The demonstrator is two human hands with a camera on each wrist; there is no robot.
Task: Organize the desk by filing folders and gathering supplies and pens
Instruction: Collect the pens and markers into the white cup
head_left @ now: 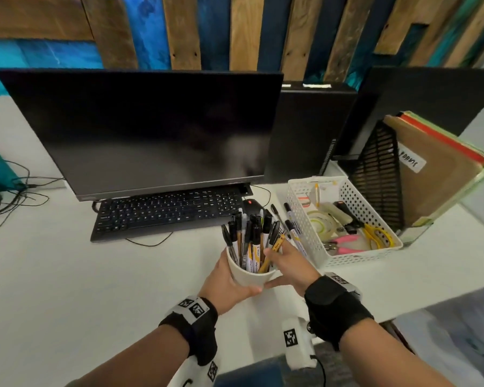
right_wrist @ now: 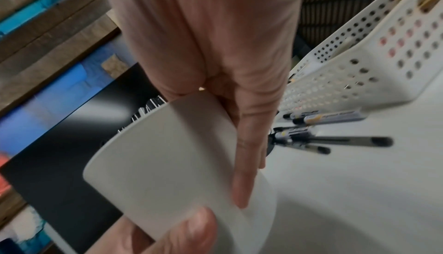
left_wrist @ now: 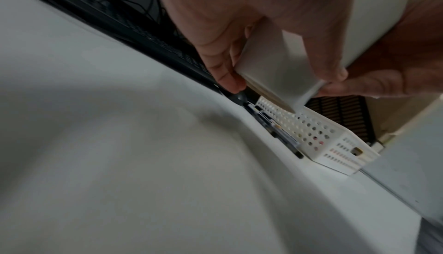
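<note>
Smooth matt off-white cup [head_left: 250,275], plastic or glazed ceramic, hard to tell which
Glossy printed barrels and black plastic caps on the pens [head_left: 249,238]
Perforated white plastic basket [head_left: 355,256], slightly satin
Matt white laminate-looking desk [head_left: 95,275]
Brown kraft-paper folder [head_left: 436,185] in a black slotted plastic file holder [head_left: 375,174]
Dark glossy monitor screen [head_left: 151,129]
Rough-grained wooden wall planks [head_left: 180,32] between shiny blue panels

Pen [head_left: 252,241] labels blurred; cup [head_left: 249,275] base hidden.
</note>
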